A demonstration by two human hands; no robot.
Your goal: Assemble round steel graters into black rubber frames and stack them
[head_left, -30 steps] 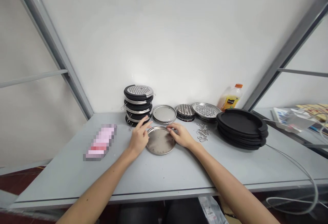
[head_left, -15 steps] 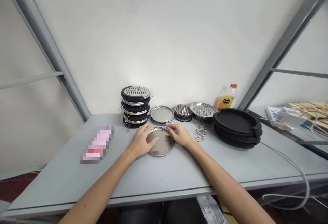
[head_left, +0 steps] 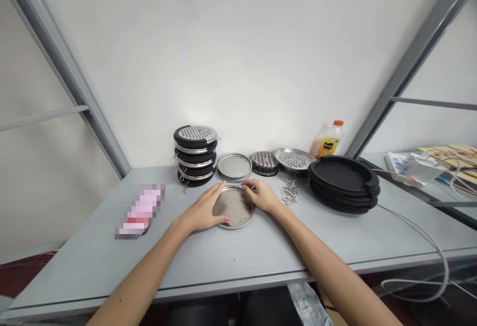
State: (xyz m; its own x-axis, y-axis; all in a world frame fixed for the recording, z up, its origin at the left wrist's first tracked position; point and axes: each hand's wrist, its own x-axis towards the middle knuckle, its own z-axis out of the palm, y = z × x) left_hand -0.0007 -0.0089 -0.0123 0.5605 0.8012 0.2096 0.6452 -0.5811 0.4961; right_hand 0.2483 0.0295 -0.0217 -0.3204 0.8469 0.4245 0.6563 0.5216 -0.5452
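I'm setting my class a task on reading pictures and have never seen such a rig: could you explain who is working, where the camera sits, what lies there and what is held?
There is no machine: a person works bare-handed. The camera is worn on the head, looking forward and down.

The left hand and right hand touch the rim of a shallow metal dish; how firmly they hold it, I cannot tell.

Behind on the table, from left to right, are a tall black-and-silver stack, stacked plain metal discs, two piles of grater discs, a bottle and stacked black rounds. Wire clips lie nearer. The pinkish thing on the left is blurred out.
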